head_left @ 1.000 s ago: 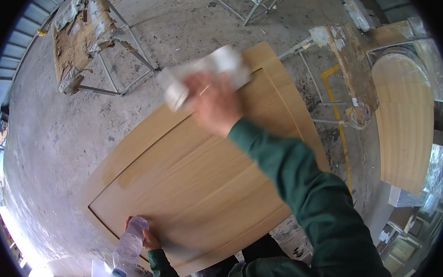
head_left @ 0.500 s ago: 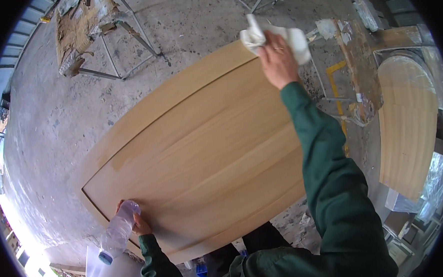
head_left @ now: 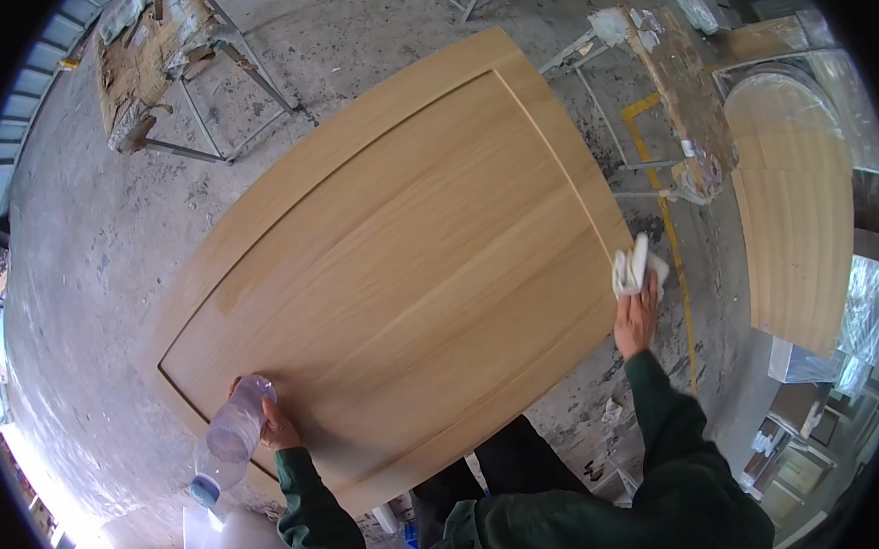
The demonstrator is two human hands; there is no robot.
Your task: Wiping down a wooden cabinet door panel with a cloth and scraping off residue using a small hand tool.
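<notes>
A wide wooden panel (head_left: 399, 257) with a raised frame lies flat in front of me, its long side running from lower left to upper right. At its right edge my right hand (head_left: 638, 314) presses a folded white cloth (head_left: 630, 268) against the frame. By the lower left corner my left hand (head_left: 276, 424) is wrapped around a clear plastic bottle (head_left: 231, 439). The bottle is tilted, its blue cap pointing down and toward me, out past the panel's edge. Some left fingers are hidden behind it.
Worn padded trestles stand at the far left (head_left: 156, 76) and at the right (head_left: 684, 103), beside the panel. Another wooden panel (head_left: 794, 216), partly under clear film, lies farther right. A roll of translucent film (head_left: 240, 548) is at lower left. Concrete floor (head_left: 90, 243) surrounds the work.
My right hand has moved with the cloth from the panel's far corner down to its right edge, nearer to me. My left hand keeps hold of the bottle, almost still.
</notes>
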